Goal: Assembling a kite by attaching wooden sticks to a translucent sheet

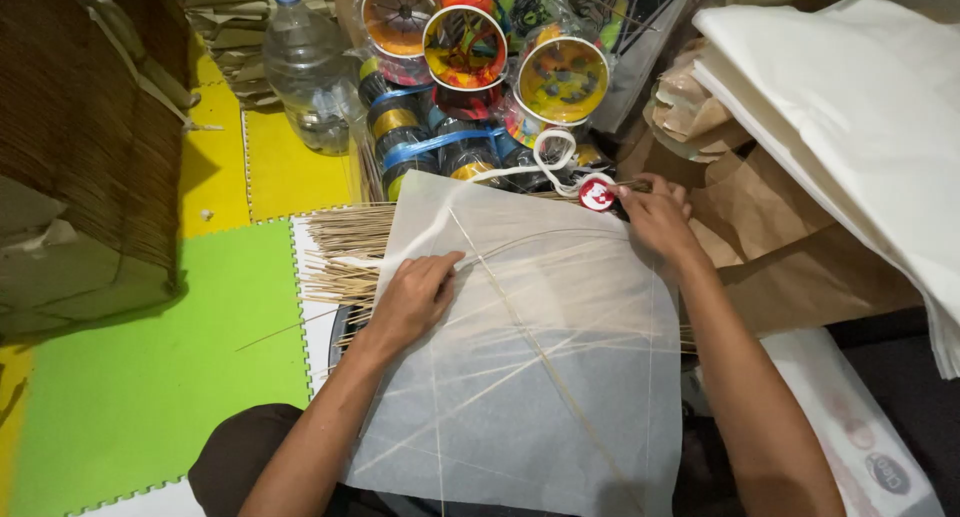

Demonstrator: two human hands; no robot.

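A sheet of thin white paper point(560, 377) lies over a bundle of thin bamboo sticks point(340, 252), with a straight spine stick and a curved cross stick point(540, 239) showing through it. My left hand point(415, 299) rests flat on the paper's left part, fingers pressing near the curved stick. My right hand point(655, 217) is at the paper's top right corner, fingers closed beside a small red and white tape roll point(597, 193); whether it grips the roll or the stick end I cannot tell.
Spools of coloured string point(465, 47) stand at the back, next to a clear plastic bottle point(305, 67). Brown paper point(790, 247) and stacked white sheets point(850, 107) lie right. A woven box point(90, 147) stands left on green and yellow foam mats point(150, 367).
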